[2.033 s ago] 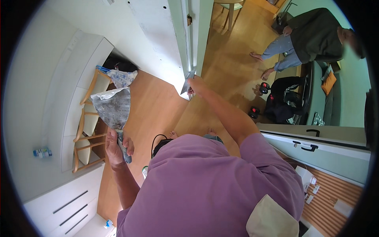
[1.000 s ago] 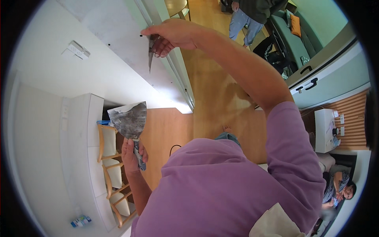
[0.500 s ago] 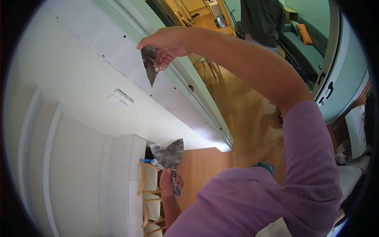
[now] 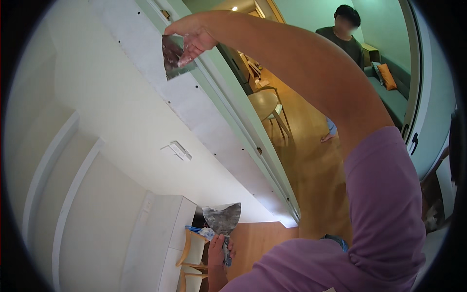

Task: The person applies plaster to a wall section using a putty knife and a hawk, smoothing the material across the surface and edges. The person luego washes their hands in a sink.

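Raised to the upper left, my right hand is closed round a putty knife. Its flat metal blade lies against the pale wallboard strip, close to the green frame edge, and my fingers press on the blade. The handle is hidden behind the hand, and white paste smears my fingertips. Lower down, my left hand grips the handle of a second, wide putty knife. That blade points upward, grey with smeared residue, and stands apart from the wall. Dark screw heads dot the strip.
A white switch plate sits on the wall beside the strip. Wooden chairs stand by a white cabinet below. Through the doorway are a round table, a green sofa and another person.
My right hand and its putty knife have moved up along the strip, and the blade now shows flatter. The view has shifted upward; the left hand keeps its putty knife.
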`<control>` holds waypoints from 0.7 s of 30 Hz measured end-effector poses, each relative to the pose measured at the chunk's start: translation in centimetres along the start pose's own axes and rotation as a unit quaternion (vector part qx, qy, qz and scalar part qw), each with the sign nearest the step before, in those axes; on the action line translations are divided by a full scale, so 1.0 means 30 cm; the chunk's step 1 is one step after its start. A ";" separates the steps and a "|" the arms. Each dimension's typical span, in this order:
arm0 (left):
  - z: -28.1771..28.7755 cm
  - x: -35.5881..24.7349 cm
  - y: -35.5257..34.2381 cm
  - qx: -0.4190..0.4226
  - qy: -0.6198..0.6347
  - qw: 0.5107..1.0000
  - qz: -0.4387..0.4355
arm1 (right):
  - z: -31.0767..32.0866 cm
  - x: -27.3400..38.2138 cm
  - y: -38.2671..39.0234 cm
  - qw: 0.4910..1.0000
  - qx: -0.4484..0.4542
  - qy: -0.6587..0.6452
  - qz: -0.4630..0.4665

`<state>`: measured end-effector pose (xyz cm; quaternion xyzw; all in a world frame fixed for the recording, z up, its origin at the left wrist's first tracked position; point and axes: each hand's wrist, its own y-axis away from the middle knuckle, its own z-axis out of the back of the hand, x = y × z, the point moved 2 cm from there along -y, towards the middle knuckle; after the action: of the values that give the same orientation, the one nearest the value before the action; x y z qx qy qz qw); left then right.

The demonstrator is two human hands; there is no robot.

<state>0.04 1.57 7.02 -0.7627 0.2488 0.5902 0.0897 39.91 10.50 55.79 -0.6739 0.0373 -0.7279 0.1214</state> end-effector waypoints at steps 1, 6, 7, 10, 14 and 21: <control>0.003 0.000 0.001 0.003 -0.003 1.000 -0.001 | 0.000 0.038 -0.002 1.000 -0.025 -0.011 0.002; 0.017 -0.010 -0.002 0.019 -0.006 1.000 -0.021 | 0.018 0.251 -0.041 0.998 -0.005 0.021 0.067; 0.013 -0.014 -0.002 0.011 -0.010 1.000 -0.016 | 0.026 0.287 -0.045 0.997 -0.009 0.007 0.078; 0.011 -0.007 -0.015 0.006 -0.004 1.000 -0.031 | 0.072 0.408 -0.079 0.993 0.039 0.006 0.112; 0.064 0.021 -0.018 -0.029 0.004 0.998 -0.048 | 0.063 0.497 -0.080 0.986 0.020 -0.008 0.163; 0.015 -0.012 0.013 -0.108 -0.012 0.990 -0.086 | 0.095 0.752 -0.176 0.982 -0.049 -0.031 0.179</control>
<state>-0.60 1.52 7.28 -0.7795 0.1164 0.6126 0.0599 40.65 10.80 79.10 -0.6834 0.1888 -0.6709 0.2174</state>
